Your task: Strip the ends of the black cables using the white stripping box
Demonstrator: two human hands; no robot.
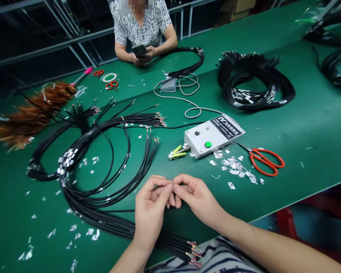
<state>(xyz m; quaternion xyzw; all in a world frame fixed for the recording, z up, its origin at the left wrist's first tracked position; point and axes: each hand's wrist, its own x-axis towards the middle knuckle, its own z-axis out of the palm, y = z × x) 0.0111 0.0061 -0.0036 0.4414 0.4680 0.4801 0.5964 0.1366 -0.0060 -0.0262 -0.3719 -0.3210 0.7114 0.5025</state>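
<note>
My left hand [152, 206] and my right hand [193, 197] meet at their fingertips above the green table near its front edge. Both are closed in a pinch, thumb against forefinger; whatever sits between the tips is too small to make out. A single black cable [119, 211] runs in from the left and disappears behind my left hand. Below it a thick bundle of black cables [102, 222] passes under my left wrist, its stripped coloured wire ends [194, 254] showing by my lap. More black cables [74, 151] with silvery foil wraps curve on the left.
A grey control box [214, 134] with a yellow-green clip [177, 152] lies ahead, beside foil scraps [235, 167] and red-handled scissors [267, 161]. Coiled cables [255, 83] lie farther back. A foot pedal [168, 85], tape roll [109, 77] and feather duster [31, 110] are behind. Opposite, a person [143, 30] holds a phone.
</note>
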